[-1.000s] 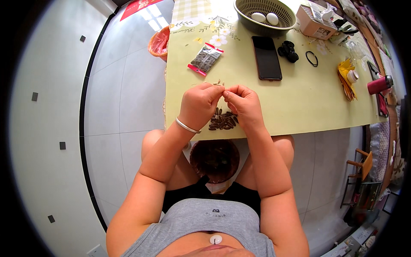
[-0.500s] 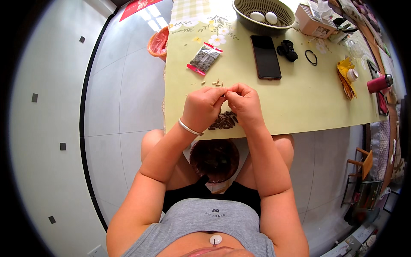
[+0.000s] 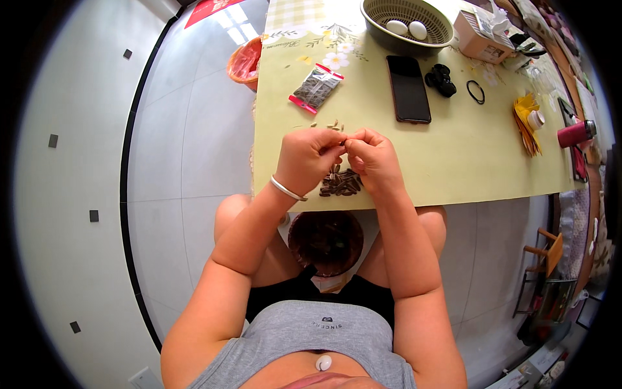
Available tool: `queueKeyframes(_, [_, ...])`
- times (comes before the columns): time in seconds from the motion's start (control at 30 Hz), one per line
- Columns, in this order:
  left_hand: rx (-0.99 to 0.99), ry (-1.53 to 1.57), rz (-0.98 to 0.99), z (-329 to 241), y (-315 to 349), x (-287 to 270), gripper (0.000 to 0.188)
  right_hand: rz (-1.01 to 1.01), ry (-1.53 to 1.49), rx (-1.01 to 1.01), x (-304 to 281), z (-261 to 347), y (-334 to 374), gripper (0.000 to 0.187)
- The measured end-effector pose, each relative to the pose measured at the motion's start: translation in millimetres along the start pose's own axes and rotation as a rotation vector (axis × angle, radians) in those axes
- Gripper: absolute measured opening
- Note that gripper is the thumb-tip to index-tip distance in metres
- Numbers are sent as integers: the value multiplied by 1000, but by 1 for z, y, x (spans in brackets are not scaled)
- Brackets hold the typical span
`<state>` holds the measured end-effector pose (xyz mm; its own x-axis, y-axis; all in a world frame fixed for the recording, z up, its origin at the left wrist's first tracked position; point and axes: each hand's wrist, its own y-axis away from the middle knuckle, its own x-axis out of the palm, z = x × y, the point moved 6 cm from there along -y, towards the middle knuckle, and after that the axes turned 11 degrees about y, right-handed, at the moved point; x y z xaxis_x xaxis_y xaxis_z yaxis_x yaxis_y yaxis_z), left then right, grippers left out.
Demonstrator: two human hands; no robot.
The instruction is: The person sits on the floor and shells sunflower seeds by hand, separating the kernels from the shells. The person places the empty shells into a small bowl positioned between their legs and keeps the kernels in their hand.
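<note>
Above the near part of the table, my left hand (image 3: 308,154) and my right hand (image 3: 374,155) meet fingertip to fingertip, both pinched closed. Between them a sunflower seed (image 3: 343,143) shows only as a small dark bit, mostly covered by the fingers. Just below the hands, near the table edge, lies a pile of dark striped sunflower seeds (image 3: 341,184). Several pale shelled kernels (image 3: 335,124) lie just beyond my fingertips. Farther off rests a clear bag of sunflower seeds (image 3: 317,89) with pink ends.
Under the table edge, a dark round bin (image 3: 325,241) stands between my knees. On the table are a black phone (image 3: 409,91), a small black object (image 3: 441,80), a black band (image 3: 476,92), a basket (image 3: 376,34) holding two eggs, and a tissue box (image 3: 483,40). An orange bin (image 3: 245,78) stands left.
The table and its things sit slightly farther right in the picture as the view shifts. My hands stay pinched together, with only small finger movement.
</note>
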<state>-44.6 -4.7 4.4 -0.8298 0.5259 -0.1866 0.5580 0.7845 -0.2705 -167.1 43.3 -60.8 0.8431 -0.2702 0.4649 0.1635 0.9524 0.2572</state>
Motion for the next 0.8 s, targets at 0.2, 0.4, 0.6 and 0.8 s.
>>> queueKeyframes(0.2, [-487,529,3,26,-4,-6,17,40,65,-9,-1,6,1,8])
queueKeyframes(0.4, [-570,689,4,39,-3,-6,17,-52,249,-136,0,12,4,5])
queueKeyframes(0.6, [-509,693,-12,32,-6,-4,16,-68,71,-110,-8,7,0,4])
queueKeyframes(0.8, [-444,574,-24,29,-8,-9,23,-49,-87,-42,-1,13,1,9])
